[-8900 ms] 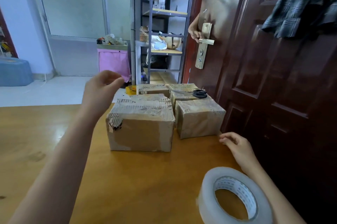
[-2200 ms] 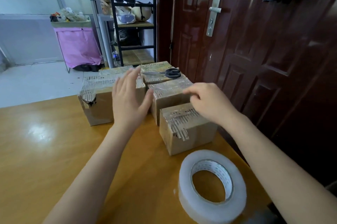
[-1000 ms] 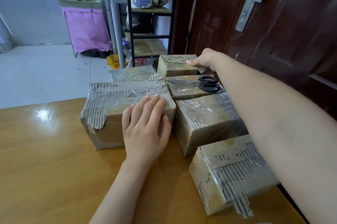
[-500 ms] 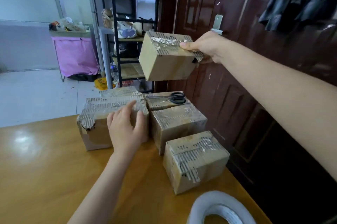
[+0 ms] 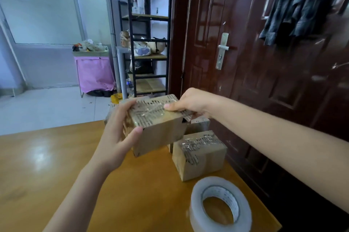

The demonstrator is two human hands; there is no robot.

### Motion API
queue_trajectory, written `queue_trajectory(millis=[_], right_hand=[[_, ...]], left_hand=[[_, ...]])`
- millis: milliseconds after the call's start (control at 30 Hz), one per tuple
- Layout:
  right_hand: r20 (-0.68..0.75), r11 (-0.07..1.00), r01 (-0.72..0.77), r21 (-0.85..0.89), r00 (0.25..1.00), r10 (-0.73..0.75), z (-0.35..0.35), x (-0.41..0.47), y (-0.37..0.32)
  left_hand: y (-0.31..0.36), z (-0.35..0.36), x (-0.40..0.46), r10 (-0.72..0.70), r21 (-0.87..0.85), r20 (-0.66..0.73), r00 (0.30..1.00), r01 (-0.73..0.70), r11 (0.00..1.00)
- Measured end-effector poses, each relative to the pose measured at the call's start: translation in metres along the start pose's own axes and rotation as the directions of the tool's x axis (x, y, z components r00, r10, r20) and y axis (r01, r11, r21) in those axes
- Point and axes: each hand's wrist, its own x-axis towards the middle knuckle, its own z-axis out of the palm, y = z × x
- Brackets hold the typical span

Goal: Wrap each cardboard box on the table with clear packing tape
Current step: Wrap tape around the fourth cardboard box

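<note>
Dark door (image 5: 264, 80), black shelving (image 5: 149, 39)

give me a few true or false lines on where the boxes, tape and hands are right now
1. Both hands hold the raised box. True: left hand and right hand grip opposite ends.
2. The tape roll sits on a box. False: it lies on the table.
3. The door handle is being gripped. False: no hand touches it.
4. Another box rests on the table beyond the roll. True.
</note>
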Motion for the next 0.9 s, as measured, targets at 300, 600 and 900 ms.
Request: queue_trajectory(millis=[300,600,900], right_hand=[[0.074,0.951,0.103,-0.293,0.994,-0.085,0.085,-0.004,0.007],[-0.210,0.967,0.099,-0.236,0.966,-0.150,0.046,-0.021,0.027],[-0.396,0.969,0.134,-0.208,0.894,-0.208,0.049,-0.037,0.122]], left_hand=[[-0.069,-0.010,-0.065,-0.140,-0.022,0.016,0.990,0.140,0.990],[-0.048,0.004,-0.055,-0.064,0.691,0.321,0.945,-0.188,0.698],[-0.038,0.007,-0.041,-0.100,0.761,0.295,0.950,-0.171,0.626]])
